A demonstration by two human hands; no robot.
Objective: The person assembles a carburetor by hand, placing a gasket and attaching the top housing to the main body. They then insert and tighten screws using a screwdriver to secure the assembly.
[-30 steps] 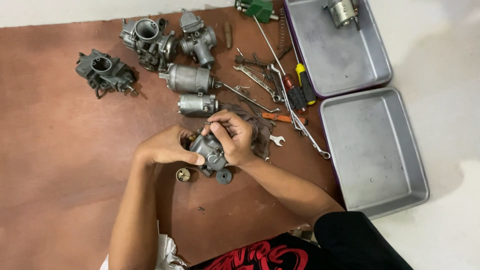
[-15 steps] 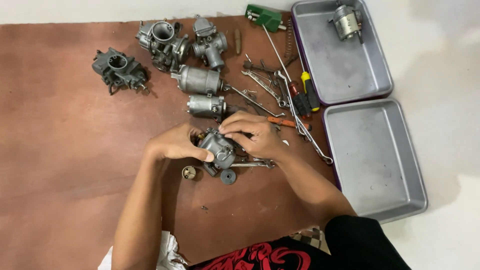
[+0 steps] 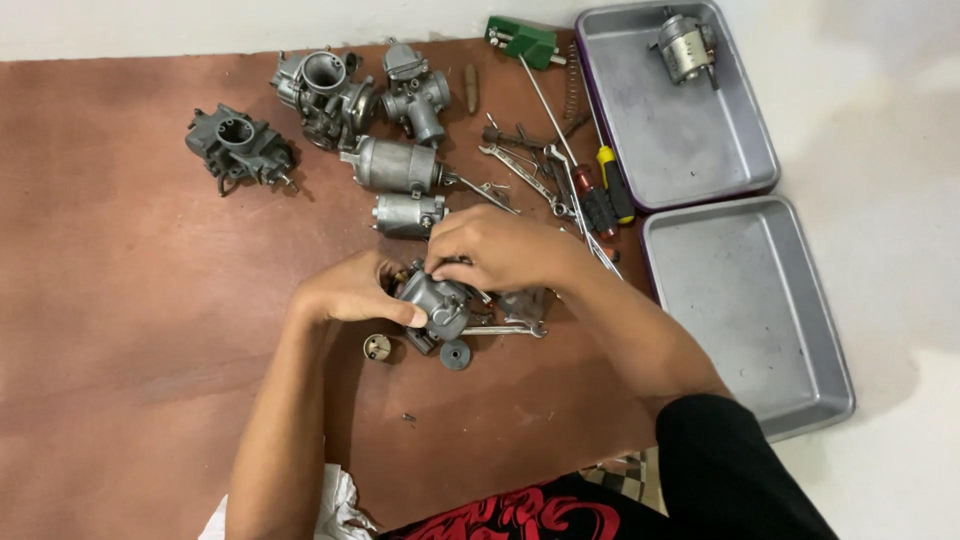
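Carburetor [image 3: 437, 303] was kept gripped by left hand [image 3: 350, 290] and right hand [image 3: 490, 250]; only right fingers [image 3: 440, 262] were shifted upon its top.

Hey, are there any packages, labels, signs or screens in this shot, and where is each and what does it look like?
No packages, signs or screens in view.
Shirt print: bottom edge, on the person's black shirt, red lettering, partly cut off.
The left hand and right hand hold a grey metal carburetor with no label showing.
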